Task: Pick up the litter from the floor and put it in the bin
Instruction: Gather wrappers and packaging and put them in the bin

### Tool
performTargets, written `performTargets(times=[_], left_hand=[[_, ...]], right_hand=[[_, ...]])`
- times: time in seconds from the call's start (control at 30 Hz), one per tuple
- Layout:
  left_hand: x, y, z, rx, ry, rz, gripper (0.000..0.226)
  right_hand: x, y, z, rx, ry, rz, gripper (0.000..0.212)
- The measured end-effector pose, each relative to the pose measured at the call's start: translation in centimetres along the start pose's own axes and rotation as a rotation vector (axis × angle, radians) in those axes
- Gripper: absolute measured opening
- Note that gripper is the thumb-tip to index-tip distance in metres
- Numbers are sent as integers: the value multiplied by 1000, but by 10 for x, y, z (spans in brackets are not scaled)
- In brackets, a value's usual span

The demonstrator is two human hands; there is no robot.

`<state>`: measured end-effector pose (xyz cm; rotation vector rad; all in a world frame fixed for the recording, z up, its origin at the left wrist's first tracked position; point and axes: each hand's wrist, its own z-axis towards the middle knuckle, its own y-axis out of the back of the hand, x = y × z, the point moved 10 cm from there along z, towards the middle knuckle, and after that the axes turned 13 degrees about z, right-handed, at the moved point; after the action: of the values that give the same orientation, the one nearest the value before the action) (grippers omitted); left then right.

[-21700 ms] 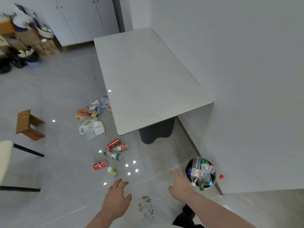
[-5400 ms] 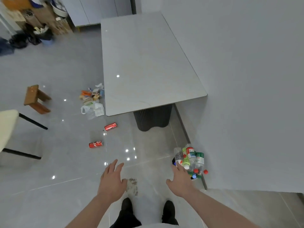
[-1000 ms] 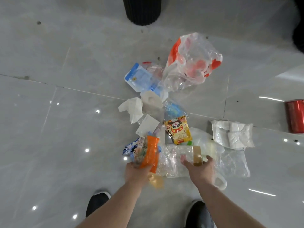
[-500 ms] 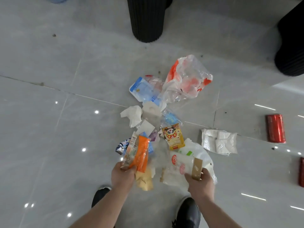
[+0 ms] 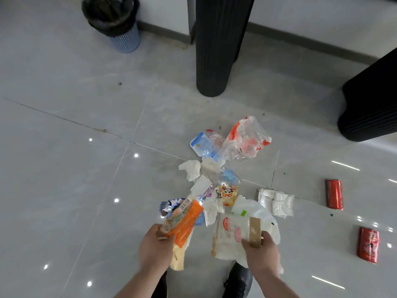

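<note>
- My left hand (image 5: 155, 247), low in the middle of the frame, has its fingers curled tight round an orange wrapper (image 5: 185, 222) and a pale wrapper under it.
- My right hand (image 5: 261, 252), just to the right, pinches a clear packet (image 5: 231, 235) by its brown end.
- These look very light and thin. I think they bend and crinkle and could slip out, so I would hold them at an edge or bunch them up.
- More litter lies on the floor in the middle: a tissue (image 5: 190, 168), a panda pack (image 5: 228, 194), a red-and-clear bag (image 5: 247, 138) and a white bag (image 5: 276, 202).
- The bags are floppy. I would grab a handful, not a corner.
- Two red cans (image 5: 334, 197) lie at the right edge. They look stiff and round, so they may roll. I would wrap my fingers round the middle.
- The bin (image 5: 116, 22) stands at the upper left, well apart from the pile. It has a black liner. I cannot see what is inside.
</note>
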<state>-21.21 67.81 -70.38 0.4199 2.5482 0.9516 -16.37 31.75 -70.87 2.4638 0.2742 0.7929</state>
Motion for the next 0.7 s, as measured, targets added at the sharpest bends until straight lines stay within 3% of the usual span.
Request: performTargets(times=[0.2, 0.43, 0.7], left_hand=[[-22, 99, -61, -45, -30, -31, 17], [-33, 262, -139, -97, -32, -110, 20], [-32, 439, -176, -144, -114, -200, 23]], right_hand=[[80, 29, -74, 46, 55, -8, 21], [214, 64, -214, 70, 159, -32, 24], [343, 45, -346, 115, 309, 30, 25]])
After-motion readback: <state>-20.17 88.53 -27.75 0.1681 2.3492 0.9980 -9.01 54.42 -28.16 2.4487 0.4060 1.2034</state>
